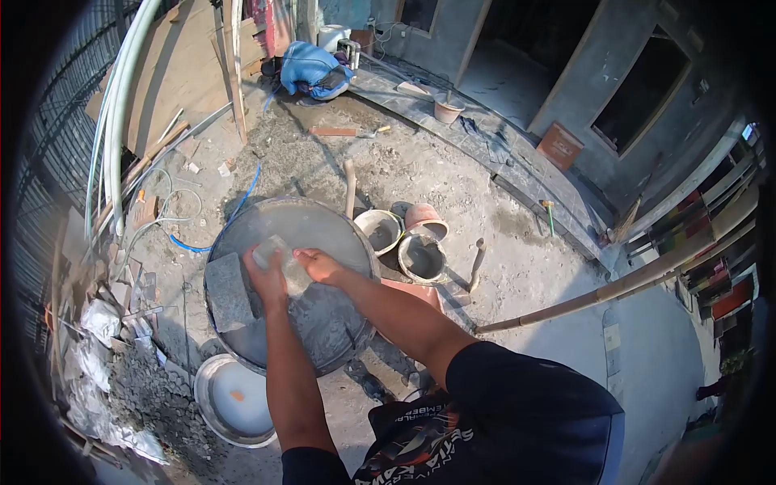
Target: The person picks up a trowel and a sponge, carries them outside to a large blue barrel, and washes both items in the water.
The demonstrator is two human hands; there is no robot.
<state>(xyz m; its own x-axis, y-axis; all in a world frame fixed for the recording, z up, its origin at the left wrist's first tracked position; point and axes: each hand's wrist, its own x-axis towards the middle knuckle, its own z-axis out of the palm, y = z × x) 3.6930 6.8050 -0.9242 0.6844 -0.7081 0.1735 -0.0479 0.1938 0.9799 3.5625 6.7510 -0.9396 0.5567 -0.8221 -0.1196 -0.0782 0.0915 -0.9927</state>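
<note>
Over a large round basin (pixel 356 323) of grey, cloudy liquid, my left hand (pixel 269 277) is closed on a grey stone-like slab (pixel 273 249). My right hand (pixel 320 265) grips the same slab from its right side, fingers curled in. Part of the slab is blurred and covered by my fingers. A second, larger grey slab (pixel 229 293) rests at the basin's left side, close to my left wrist.
Several buckets, including a cement-stained bucket (pixel 422 257), stand right of the basin. A pail of whitish water (pixel 238 400) is at lower left. A blue hose (pixel 234 212) lies beyond. A person in blue (pixel 311 69) crouches by the raised ledge (pixel 453 129). A bamboo pole (pixel 598 297) slants at right.
</note>
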